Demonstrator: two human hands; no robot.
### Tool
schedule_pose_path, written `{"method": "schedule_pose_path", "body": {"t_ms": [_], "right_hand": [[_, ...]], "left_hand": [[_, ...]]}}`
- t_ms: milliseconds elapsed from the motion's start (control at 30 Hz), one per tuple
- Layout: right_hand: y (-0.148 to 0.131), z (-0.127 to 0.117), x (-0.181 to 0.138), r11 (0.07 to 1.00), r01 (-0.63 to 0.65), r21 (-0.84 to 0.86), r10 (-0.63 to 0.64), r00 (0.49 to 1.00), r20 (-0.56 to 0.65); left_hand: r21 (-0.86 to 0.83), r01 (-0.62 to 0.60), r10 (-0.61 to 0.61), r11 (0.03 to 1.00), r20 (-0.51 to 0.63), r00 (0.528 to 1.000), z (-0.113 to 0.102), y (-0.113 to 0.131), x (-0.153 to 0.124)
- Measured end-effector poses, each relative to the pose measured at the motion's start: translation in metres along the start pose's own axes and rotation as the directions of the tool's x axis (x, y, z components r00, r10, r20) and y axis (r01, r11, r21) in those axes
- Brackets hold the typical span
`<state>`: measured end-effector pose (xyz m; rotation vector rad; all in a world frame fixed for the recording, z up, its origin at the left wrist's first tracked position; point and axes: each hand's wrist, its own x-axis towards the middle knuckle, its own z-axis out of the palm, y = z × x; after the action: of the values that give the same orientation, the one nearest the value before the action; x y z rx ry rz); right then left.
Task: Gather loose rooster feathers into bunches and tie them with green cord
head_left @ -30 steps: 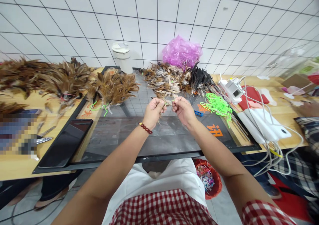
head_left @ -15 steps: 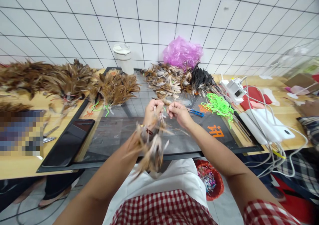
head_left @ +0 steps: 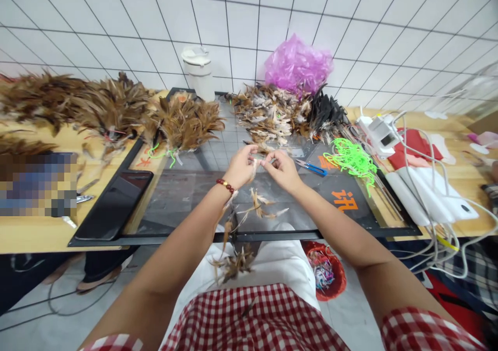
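Observation:
My left hand [head_left: 241, 165] and my right hand [head_left: 283, 169] meet above the dark glass mat [head_left: 182, 200], fingers pinched together on the top end of a string of brown and white feathers [head_left: 249, 211]. The string hangs down from my hands past the table edge to my lap, where its lower tuft [head_left: 233, 264] rests. A red bead bracelet [head_left: 225, 186] sits on my left wrist. Right behind my hands lies a pile of mottled loose feathers [head_left: 268, 115].
Brown feather bundles [head_left: 116, 112] cover the left of the table. Blue snips [head_left: 309, 167], green cords [head_left: 350, 159], black feathers [head_left: 324, 115], a pink bag [head_left: 298, 66] and a white cup [head_left: 198, 71] lie around. White chargers with cables [head_left: 424, 195] are at right, a red bin [head_left: 324, 276] below.
A second ago both hands pinched a small tuft with green cord. Then a feather bundle swung by my left wrist; now it hangs stretched out as a string down to my lap.

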<state>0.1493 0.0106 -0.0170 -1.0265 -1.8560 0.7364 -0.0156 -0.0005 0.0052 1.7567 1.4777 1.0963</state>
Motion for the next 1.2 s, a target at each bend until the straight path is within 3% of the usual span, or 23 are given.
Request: {"method": "schedule_pose_path", "body": {"t_ms": [33,100,200,267,333,500,600,700,800,867,933,1033,1067,1100,1200], "right_hand": [[0.002,0.001,0.0,1.0,-0.023,-0.012,0.023,0.999,-0.037],[0.006,0.002,0.001,0.998,-0.058,-0.027,0.055,0.993,-0.104],[0.012,0.003,0.002,0.998,-0.064,-0.023,0.06,0.989,-0.136],[0.013,0.004,0.003,0.998,-0.061,-0.008,0.059,0.99,-0.132],[0.014,0.004,0.003,0.998,-0.061,0.0,0.06,0.99,-0.126],[0.013,0.004,0.005,0.998,-0.058,0.022,0.06,0.992,-0.109],[0.011,0.003,0.006,0.997,-0.076,0.03,0.078,0.992,-0.097],[0.011,0.003,0.006,0.995,-0.088,0.037,0.091,0.992,-0.086],[0.013,0.003,0.006,0.995,-0.091,0.037,0.094,0.992,-0.081],[0.014,0.003,0.006,0.994,-0.097,0.047,0.1,0.992,-0.073],[0.015,0.003,0.007,0.992,-0.109,0.061,0.113,0.992,-0.062],[0.015,0.002,0.008,0.99,-0.128,0.058,0.131,0.99,-0.046],[0.015,0.002,0.008,0.99,-0.13,0.055,0.132,0.99,-0.042],[0.015,0.002,0.008,0.99,-0.129,0.054,0.131,0.991,-0.04],[0.015,0.002,0.008,0.991,-0.124,0.058,0.126,0.991,-0.034]], "left_hand": [[0.116,-0.017,0.015,0.993,0.011,1.0,-0.011,0.005,-0.005],[0.384,-0.125,0.072,0.915,0.149,0.986,-0.038,0.014,-0.022],[0.665,-0.12,-0.033,0.737,0.212,0.977,-0.078,0.018,-0.056],[0.751,-0.085,-0.079,0.655,0.18,0.981,-0.096,0.013,-0.082],[0.757,-0.064,-0.072,0.65,0.145,0.987,-0.107,0.004,-0.108],[0.676,-0.059,0.051,0.734,0.032,0.998,-0.094,-0.013,-0.172],[0.717,-0.172,0.135,0.675,0.109,0.985,-0.07,-0.011,-0.192],[0.654,-0.385,0.234,0.651,0.309,0.922,-0.05,-0.003,-0.193],[0.424,-0.627,0.413,0.654,0.495,0.765,-0.041,0.006,-0.183],[0.246,-0.686,0.52,0.685,0.494,0.697,-0.039,0.014,-0.171],[0.116,-0.652,0.553,0.75,0.43,0.713,-0.039,0.024,-0.154],[0.107,-0.559,0.496,0.822,0.349,0.795,-0.037,0.037,-0.12],[0.117,-0.549,0.472,0.827,0.385,0.793,-0.036,0.04,-0.11],[0.126,-0.539,0.434,0.833,0.456,0.777,-0.034,0.041,-0.102],[0.084,-0.558,0.39,0.825,0.63,0.672,-0.026,0.035,-0.091]]}}
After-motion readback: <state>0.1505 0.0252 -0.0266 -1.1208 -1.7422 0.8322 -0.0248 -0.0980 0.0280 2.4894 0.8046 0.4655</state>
